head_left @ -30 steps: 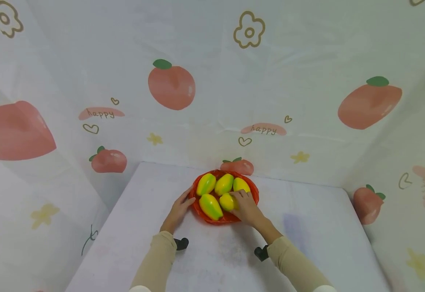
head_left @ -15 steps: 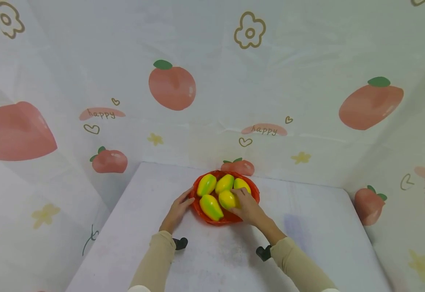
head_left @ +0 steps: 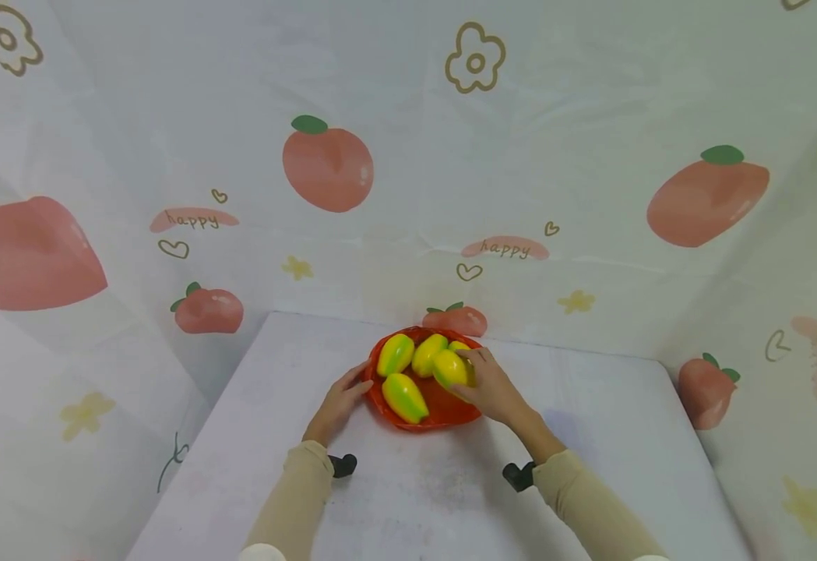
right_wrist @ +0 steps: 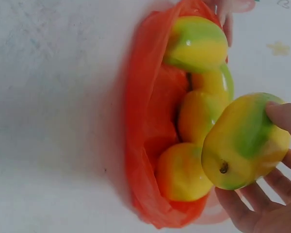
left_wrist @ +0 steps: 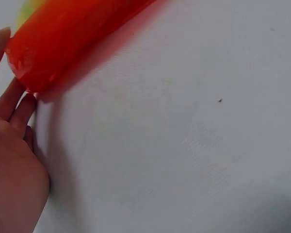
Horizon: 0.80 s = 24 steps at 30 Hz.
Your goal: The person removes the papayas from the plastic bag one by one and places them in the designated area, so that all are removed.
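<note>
My right hand point(head_left: 495, 386) holds a yellow-green papaya point(right_wrist: 246, 141) between thumb and fingers, raised above the right part of a red plastic bag point(head_left: 443, 409). The bag stands spread into a round, bowl-like shape. Inside it lie several more papayas, among them one at the front left point(head_left: 405, 398) and one at the back left point(head_left: 396, 355). The held fruit partly hides the one at the back right. My left hand point(head_left: 338, 403) touches the bag's left side with fairly straight fingers; its thumb lies near the rim in the left wrist view.
The bag sits on a white table point(head_left: 408, 499) near its back edge. Behind and at both sides hangs a white cloth point(head_left: 408, 257) printed with fruit and flowers. Black wrist-worn devices point(head_left: 343, 466) show by both cuffs.
My right hand has lifted the papaya from the front right of the bag and moved it slightly up and to the right. The left hand stays at the bag's side.
</note>
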{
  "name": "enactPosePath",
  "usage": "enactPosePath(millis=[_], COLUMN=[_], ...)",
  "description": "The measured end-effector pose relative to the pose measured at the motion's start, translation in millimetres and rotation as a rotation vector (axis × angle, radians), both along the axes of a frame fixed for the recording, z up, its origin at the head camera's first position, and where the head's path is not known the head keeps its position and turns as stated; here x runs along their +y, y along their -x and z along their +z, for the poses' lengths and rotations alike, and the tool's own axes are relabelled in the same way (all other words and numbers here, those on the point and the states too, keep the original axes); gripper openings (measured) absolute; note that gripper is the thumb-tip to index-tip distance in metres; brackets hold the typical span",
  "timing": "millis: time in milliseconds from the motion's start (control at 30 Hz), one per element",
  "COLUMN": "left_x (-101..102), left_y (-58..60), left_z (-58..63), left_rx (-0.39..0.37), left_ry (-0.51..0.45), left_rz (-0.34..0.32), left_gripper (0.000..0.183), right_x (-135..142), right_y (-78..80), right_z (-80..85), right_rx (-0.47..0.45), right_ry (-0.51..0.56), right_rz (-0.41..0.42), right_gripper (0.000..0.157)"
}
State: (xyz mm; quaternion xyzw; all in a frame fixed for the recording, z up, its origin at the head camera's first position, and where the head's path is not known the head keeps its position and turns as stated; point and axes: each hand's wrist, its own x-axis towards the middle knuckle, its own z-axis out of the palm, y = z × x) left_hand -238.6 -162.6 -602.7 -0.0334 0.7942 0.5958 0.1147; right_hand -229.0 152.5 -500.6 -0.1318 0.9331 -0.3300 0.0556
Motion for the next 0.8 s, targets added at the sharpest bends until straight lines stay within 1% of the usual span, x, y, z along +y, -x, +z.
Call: enactPosePath(millis=[100,200,300,433,533,667,800], left_x=[-3,-5,-6,-8,-10,-12,-13], left_y=[2.5,6.8,11.9,17.4,17.8,17.1,17.7], left_z=[2.5,6.2,8.6,9.2,7.7,5.1,2.6], left_rx=[0.024,0.049,0.043,0.006,-0.011,-0.008,-0.005], left_ry=[0.065,0.103,0.102,0.086,0.078,0.075,0.064], left_rz=[-0.025,-0.040,-0.044,-0.047,-0.046,-0.045,-0.045], left_gripper=[0.052,0.054,0.057,0.058,0.057,0.054,0.054], right_x=[6,13,21,32,38,48,57], right_y=[0.5,0.7,0.3,0.2,-0.6,-1.0,2.0], right_z=[1.0,1.2,0.2,-0.2,-0.6,-0.8,-2.9], right_rx=[0.001,0.017,0.040,0.044,0.037,0.037,0.080], right_ry=[-0.008,-0.008,-0.003,0.016,0.029,0.025,0.034], right_rz=[-0.007,-0.014,-0.024,-0.042,-0.063,-0.094,-0.117], right_gripper=[0.069,0.069,0.067,0.066,0.066,0.066,0.065])
